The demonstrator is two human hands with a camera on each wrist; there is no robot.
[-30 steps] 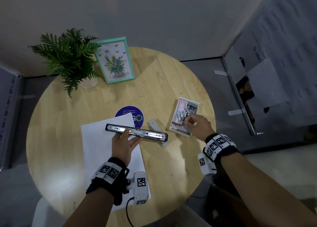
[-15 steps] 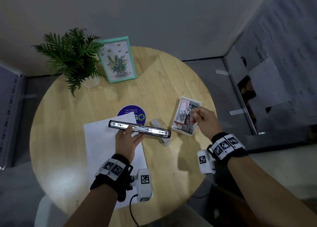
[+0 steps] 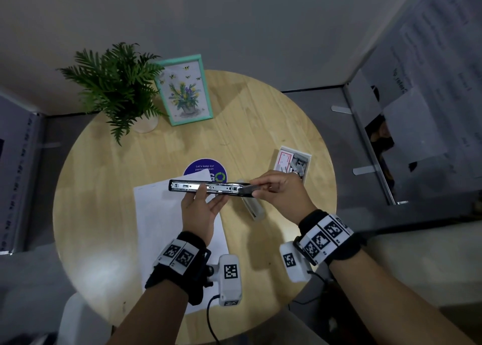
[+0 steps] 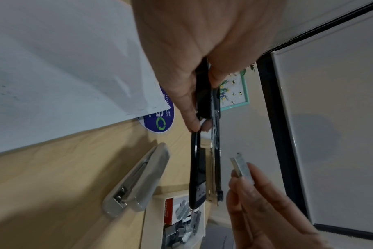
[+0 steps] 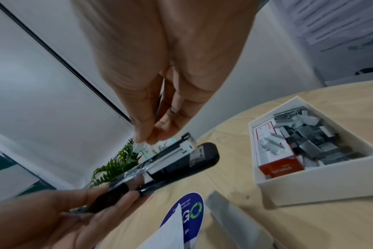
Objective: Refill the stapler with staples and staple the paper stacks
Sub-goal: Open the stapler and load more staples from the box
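Your left hand [image 3: 199,211] grips the black stapler [image 3: 208,187] near its middle, thumb on one side and fingers on the other, and holds it above the table [image 3: 109,188] with its length running left to right. The stapler is swung fully open, so its metal staple channel faces up in the head view. Your right hand [image 3: 280,192] pinches a short strip of staples [image 4: 242,169] between thumb and fingertips at the right end of the channel; the left wrist view shows the strip just beside the channel end and not touching it.

Below the stapler, a sheet of white paper [image 3: 161,214] lies flat on the table, its far corner overlapping a round blue sticker [image 3: 203,168]. A second stapler, grey [image 4: 136,180], lies on the wood just right of the paper, under your right hand. A white open box [image 5: 322,183] stands near the right edge of the table; it contains loose staple strips and a red and white staple packet [image 5: 275,161]. At the far side of the table stand a potted fern [image 3: 117,84] and a teal picture frame [image 3: 184,89], side by side.
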